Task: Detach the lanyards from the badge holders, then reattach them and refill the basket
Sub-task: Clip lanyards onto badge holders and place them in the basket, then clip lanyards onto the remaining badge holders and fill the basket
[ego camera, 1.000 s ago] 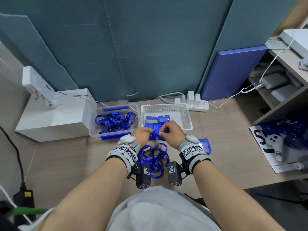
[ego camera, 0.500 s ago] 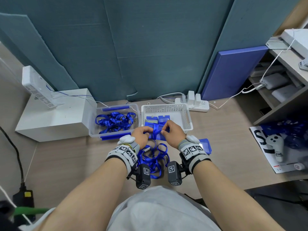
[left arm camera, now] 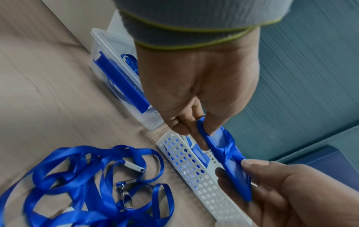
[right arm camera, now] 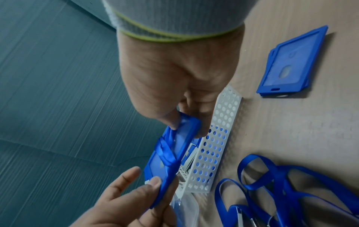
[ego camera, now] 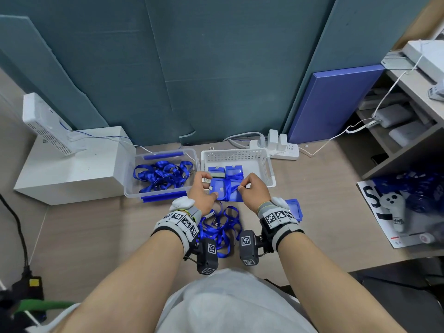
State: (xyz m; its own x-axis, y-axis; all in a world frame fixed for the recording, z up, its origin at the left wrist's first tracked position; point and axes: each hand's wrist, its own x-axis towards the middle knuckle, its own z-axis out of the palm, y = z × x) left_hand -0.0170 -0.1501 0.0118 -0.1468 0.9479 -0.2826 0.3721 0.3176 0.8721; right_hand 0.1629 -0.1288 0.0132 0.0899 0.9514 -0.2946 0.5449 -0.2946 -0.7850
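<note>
Both hands hold one blue badge holder with a blue lanyard wound round its middle, above the front rim of the white perforated basket. My left hand pinches its left end; my right hand pinches the right end. More blue badge holders lie inside the basket. A tangle of loose blue lanyards with metal clips lies on the table between my wrists.
A clear plastic box of blue lanyards stands left of the basket, beside a white box. A small stack of blue badge holders lies on the table at my right wrist. A power strip sits behind the basket; shelves at right.
The hands have moved apart along the wrapped badge holder, so more of its flat face shows between them. The loose lanyards on the table have not moved.
</note>
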